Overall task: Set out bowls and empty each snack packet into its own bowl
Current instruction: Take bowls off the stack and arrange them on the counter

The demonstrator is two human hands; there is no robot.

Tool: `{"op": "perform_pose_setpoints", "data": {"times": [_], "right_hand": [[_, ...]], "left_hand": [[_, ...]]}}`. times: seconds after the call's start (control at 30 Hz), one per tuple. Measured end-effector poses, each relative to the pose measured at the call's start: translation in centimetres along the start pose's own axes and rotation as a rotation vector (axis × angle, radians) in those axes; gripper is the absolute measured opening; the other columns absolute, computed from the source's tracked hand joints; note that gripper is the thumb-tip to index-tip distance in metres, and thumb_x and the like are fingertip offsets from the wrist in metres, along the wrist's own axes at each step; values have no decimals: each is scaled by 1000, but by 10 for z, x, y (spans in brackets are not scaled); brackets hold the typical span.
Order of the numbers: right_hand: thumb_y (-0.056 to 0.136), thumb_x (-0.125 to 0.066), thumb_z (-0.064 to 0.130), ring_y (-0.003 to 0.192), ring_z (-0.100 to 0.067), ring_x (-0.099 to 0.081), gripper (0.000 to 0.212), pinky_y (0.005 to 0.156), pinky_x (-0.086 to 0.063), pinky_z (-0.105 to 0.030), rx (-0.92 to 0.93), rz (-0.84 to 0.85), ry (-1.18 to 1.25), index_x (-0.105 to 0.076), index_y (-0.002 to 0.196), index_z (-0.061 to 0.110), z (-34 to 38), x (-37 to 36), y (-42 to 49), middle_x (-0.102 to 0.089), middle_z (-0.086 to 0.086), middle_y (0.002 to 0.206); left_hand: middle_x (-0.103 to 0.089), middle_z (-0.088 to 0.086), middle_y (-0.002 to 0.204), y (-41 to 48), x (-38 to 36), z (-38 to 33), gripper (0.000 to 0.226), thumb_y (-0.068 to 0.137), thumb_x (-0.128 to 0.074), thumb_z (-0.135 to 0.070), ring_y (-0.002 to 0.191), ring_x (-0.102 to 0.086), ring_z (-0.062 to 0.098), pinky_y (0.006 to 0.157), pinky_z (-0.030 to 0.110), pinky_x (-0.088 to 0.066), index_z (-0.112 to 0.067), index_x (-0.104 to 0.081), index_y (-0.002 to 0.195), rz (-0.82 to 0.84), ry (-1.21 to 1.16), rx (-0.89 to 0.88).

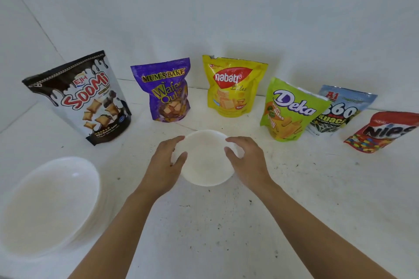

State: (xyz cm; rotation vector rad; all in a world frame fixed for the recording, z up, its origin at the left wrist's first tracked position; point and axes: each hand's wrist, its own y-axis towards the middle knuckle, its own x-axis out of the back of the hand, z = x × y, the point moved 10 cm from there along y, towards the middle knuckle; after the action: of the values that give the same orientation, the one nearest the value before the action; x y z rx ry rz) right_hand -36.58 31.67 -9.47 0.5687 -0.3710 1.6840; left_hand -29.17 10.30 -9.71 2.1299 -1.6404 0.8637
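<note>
A white bowl (205, 161) sits in the middle of the white table, held by both hands. My left hand (165, 165) grips its left rim and my right hand (247, 161) grips its right rim. A stack of white bowls (48, 206) stands at the near left. Several snack packets stand in a row behind: a black-and-white Soomi packet (81, 97), a purple Mum's Bake packet (166, 90), a yellow Nabati packet (233, 87), a green Deka packet (290, 111), a blue 360 Kuaci packet (342, 111) and a red Nips packet (383, 131).
The white table (215, 233) has small dark specks and meets a white wall (204, 7) just behind the packets. The Deka packet partly covers the Kuaci packet.
</note>
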Motion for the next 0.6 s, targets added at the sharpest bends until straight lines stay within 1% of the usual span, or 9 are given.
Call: {"op": "perform_pose_setpoints", "data": {"times": [0.1,0.17,0.2,0.27,0.3,0.37,0.47,0.53,0.6], "right_hand": [[92,-66,20,109,-10,-58,24,90,-39,-18,143,-17,20,-70,116,21,52,6,5,-65,4,117],[93,-65,18,93,-4,-60,22,77,-43,-11,213,-10,91,-70,114,21,93,5,5,-65,5,106],[92,-65,16,83,-4,-60,21,69,-43,-10,250,-1,132,-70,113,20,115,2,4,-64,5,97],[92,-65,11,73,-5,-56,19,61,-42,-10,332,29,195,-71,110,16,155,-9,-3,-61,11,84],[91,-66,10,72,-5,-55,18,60,-41,-10,367,48,219,-71,107,15,172,-17,-7,-62,13,83],[90,-67,11,75,-7,-55,13,60,-40,-11,417,94,257,-72,102,16,198,-37,-17,-65,8,87],[90,-68,18,87,-9,-56,12,67,-42,-15,438,209,237,-71,98,27,218,-80,-33,-62,7,96],[91,-68,24,100,-5,-53,13,77,-41,-16,417,302,184,-71,102,31,223,-113,-44,-58,8,106],[90,-68,29,110,-5,-50,14,84,-39,-18,368,382,164,-71,103,34,221,-144,-55,-53,10,112]], "left_hand": [[-49,-6,140,-9,38,-24,42,101,-53,-33,117,-52,6,94,27,-52,-32,-48,143,-87,19,-86],[-58,-10,122,-23,73,-41,37,101,-52,-33,102,-59,4,79,15,-50,-31,-50,138,-179,-19,-138],[-63,-11,108,-32,94,-49,32,101,-52,-33,94,-61,4,73,15,-49,-31,-52,133,-237,-48,-168],[-64,-5,82,-54,135,-59,17,100,-53,-32,77,-62,11,65,22,-51,-31,-60,116,-368,-91,-235],[-62,-3,74,-65,155,-59,11,100,-54,-31,71,-59,14,64,26,-49,-30,-62,107,-430,-102,-254],[-57,-3,65,-84,185,-48,7,99,-58,-27,65,-53,18,63,27,-45,-29,-64,97,-514,-101,-248],[-60,-7,68,-107,213,-16,8,97,-61,-25,72,-56,14,65,24,-44,-32,-64,95,-563,-34,-175],[-62,-11,84,-122,225,13,11,96,-63,-25,86,-58,8,74,22,-46,-35,-63,97,-592,69,-115],[-58,-11,107,-134,233,48,15,94,-64,-26,107,-53,11,91,31,-44,-38,-64,104,-609,183,-19]]}}
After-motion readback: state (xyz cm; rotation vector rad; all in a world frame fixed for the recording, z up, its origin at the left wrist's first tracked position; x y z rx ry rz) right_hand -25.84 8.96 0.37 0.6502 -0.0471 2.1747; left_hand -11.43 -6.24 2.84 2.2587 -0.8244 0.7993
